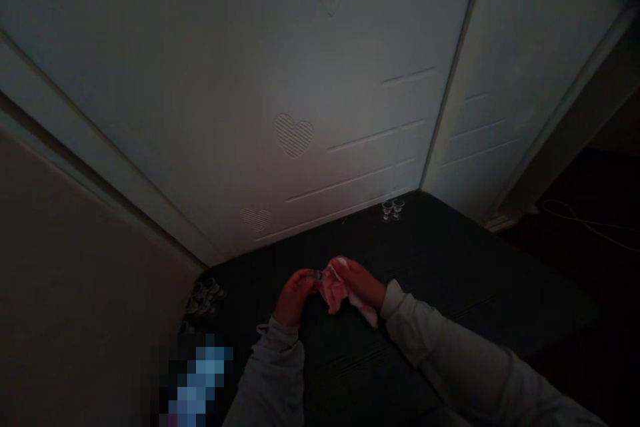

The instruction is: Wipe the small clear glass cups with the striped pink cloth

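Above the middle of the dark table, my left hand (294,295) is closed on a small clear glass (317,274), of which only a part shows between the fingers. My right hand (359,280) grips a pink and white cloth (336,290) and presses it against the glass. One end of the cloth hangs down below my right wrist. The dim light hides the glass's exact outline and the fingertips under the cloth.
Two small stemmed glasses (393,209) stand at the table's back edge, near the white panel (350,100) with heart patterns. Several more glasses (204,297) are grouped at the table's left edge. A blurred blue patch lies at lower left. The dark table (475,280) extends right.
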`<state>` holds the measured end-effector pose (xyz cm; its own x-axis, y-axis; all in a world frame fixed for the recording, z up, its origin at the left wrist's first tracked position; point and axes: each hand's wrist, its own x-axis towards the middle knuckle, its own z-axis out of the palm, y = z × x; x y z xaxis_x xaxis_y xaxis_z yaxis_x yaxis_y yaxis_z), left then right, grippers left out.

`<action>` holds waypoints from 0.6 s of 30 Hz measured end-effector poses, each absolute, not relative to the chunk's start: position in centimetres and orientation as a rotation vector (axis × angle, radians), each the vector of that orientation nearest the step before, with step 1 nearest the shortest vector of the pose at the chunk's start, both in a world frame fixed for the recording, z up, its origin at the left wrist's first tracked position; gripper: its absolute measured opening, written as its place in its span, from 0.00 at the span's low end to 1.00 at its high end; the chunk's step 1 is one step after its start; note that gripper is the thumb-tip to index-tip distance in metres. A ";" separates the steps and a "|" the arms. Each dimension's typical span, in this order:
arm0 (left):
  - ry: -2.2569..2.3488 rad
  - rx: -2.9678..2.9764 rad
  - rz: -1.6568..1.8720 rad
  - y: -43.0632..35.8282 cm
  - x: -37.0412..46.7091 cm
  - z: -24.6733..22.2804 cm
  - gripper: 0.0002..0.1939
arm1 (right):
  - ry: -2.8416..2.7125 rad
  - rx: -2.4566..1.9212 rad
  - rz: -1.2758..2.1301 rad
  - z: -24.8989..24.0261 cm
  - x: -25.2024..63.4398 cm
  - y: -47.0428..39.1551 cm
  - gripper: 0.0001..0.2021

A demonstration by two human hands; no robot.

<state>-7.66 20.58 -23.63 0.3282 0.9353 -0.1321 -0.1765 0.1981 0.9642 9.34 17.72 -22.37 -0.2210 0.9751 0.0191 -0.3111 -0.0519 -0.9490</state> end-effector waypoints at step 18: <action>0.866 1.093 0.924 20.6 -7.7 -24.1 0.16 | -0.708 -0.629 1.807 -21.2 10.2 17.7 0.17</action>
<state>-7.71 20.60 -24.12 0.3686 0.9221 -0.1178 -0.1767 0.1939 0.9650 10.20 17.75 -21.19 -0.3146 0.9452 -0.0870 -0.6345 -0.2776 -0.7214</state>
